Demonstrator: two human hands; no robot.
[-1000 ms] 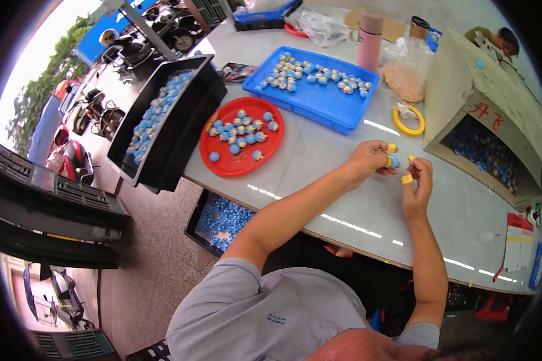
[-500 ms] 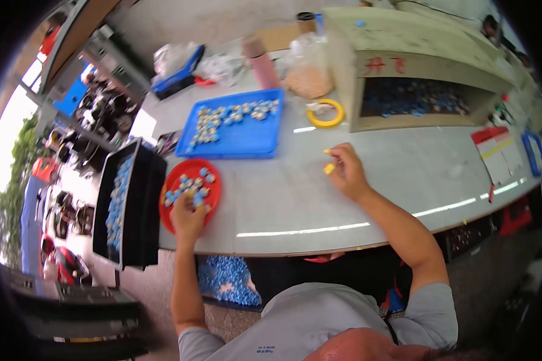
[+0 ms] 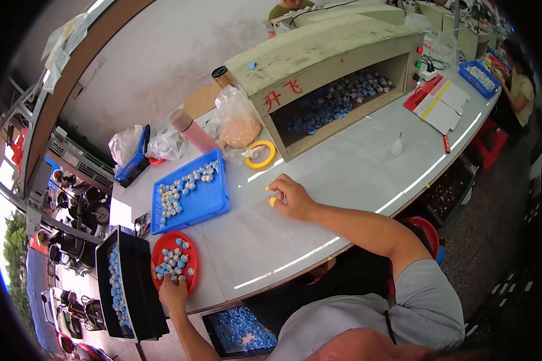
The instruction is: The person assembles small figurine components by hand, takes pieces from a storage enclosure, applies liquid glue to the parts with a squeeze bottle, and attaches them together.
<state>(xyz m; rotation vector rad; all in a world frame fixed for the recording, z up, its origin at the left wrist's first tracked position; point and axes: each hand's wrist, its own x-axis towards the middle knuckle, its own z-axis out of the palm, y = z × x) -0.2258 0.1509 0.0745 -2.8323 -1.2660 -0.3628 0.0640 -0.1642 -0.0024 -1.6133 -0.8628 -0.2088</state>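
Observation:
My left hand (image 3: 173, 293) reaches over the near edge of a round red plate (image 3: 191, 249), its fingers bent down among small round blue-and-cream pieces (image 3: 173, 260). The fingertips look drawn together, but whatever is between them is hidden. Over the middle of the table hangs my right hand (image 3: 292, 200), with yellow wraps on the tips of its thumb and index finger. Those two tips stand apart, and nothing shows between them. Beyond the plate, a blue tray (image 3: 206, 207) carries more pieces of the same kind, gathered along its far and left sides.
A black bin (image 3: 140, 283) of blue pieces stands left of the plate. Behind the tray are a pink bottle (image 3: 194, 131), a bag of tan material (image 3: 239, 127) and a yellow tape roll (image 3: 260, 155). A beige open-fronted box machine (image 3: 325, 66) stands far right; other people sit beyond.
The view has swung to the right, showing more of the beige machine and the far tables. My left hand stays at the red plate, now nearer its front edge; my right hand keeps its pose.

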